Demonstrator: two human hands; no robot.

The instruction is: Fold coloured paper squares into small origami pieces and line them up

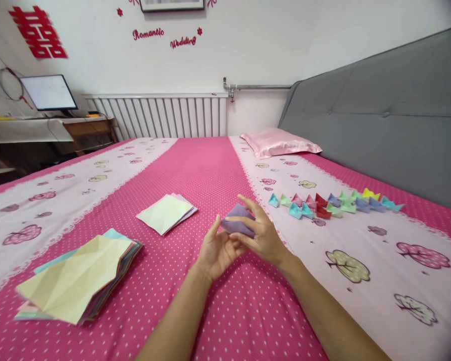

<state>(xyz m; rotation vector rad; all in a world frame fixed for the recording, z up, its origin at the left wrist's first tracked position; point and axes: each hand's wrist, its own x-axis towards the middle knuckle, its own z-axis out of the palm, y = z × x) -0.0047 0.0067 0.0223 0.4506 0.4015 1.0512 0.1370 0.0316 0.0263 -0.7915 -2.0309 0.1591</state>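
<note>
A purple piece of folded paper [240, 219] is held up between my two hands, above the pink dotted bedsheet. My right hand [265, 233] grips it from the right, fingers over its front face and the index finger raised past its top edge. From below and left, my left hand [220, 249] pinches its left corner, the thumb pointing up and the other fingers curled beneath it. Left of my hands lies a small stack of square paper [165, 213] with a pale green sheet on top. Several small folded paper boats [323, 206] stand in rows on the right.
A larger stack of creased paper [78, 281] with a cream sheet on top lies at the front left. A pink pillow [278, 143] rests at the far side, near the grey headboard [383, 110]. Beyond the bed are a white radiator [158, 118] and a desk with a monitor [49, 93].
</note>
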